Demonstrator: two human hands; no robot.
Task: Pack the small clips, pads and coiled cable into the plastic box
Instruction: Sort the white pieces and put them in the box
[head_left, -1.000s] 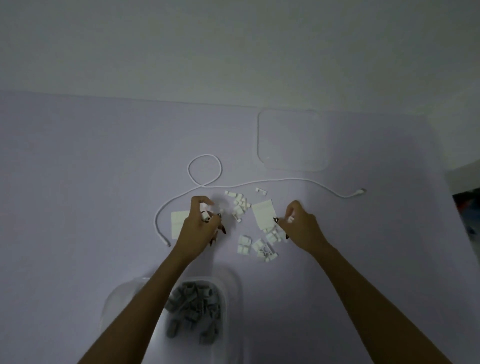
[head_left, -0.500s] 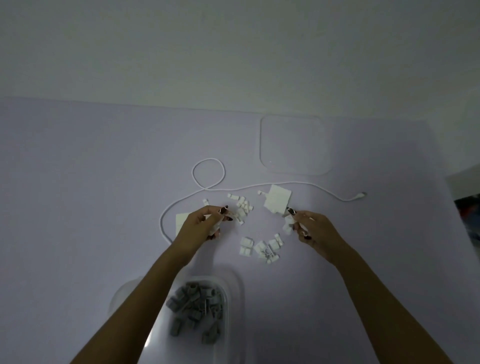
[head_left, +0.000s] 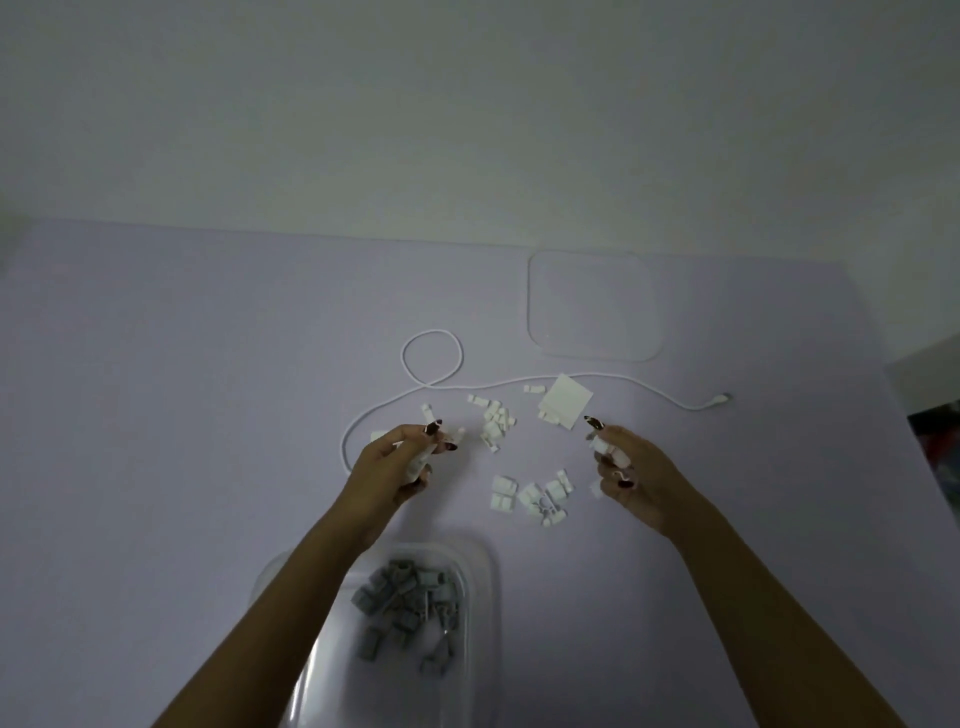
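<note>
Small white clips lie scattered on the lilac table in two loose groups, one (head_left: 496, 422) farther off and one (head_left: 540, 496) nearer. My left hand (head_left: 400, 467) holds several white clips in its curled fingers. My right hand (head_left: 623, 467) also grips white clips. A white square pad (head_left: 566, 402) lies beyond my right hand, and a second pad (head_left: 378, 436) peeks out behind my left hand. The white cable (head_left: 431, 358) lies uncoiled with one loop. The clear plastic box (head_left: 480, 577) sits near me, holding several grey clips (head_left: 410, 608).
The box's clear lid (head_left: 595, 306) lies flat at the far right of the table. The cable's plug end (head_left: 719, 400) reaches toward the right edge. A pale wall rises behind the table.
Both hands have drawn back toward me and lifted slightly, each still holding white clips. The square pad on the right was pushed farther away, up against the cable.
</note>
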